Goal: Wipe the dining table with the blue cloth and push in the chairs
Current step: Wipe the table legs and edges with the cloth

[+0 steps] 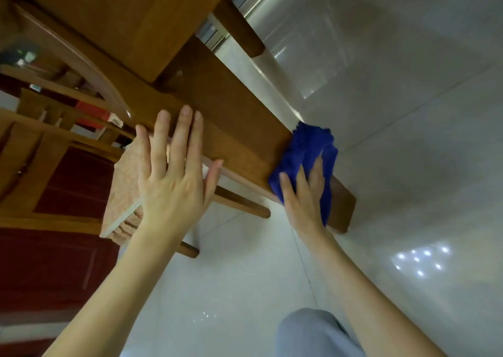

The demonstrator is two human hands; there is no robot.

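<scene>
Pushing in a chair (239, 128), seemingly: left hand (171, 177) lying open on its backrest, right hand (302, 198) pressing the blue cloth (307, 149) flat there. Needing 1 steady shove toward the tabletop (109, 16).

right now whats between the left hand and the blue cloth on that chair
In the head view, only a bare stretch of the wooden chair back separates the left hand from the blue cloth, which the right hand presses against it.
</scene>
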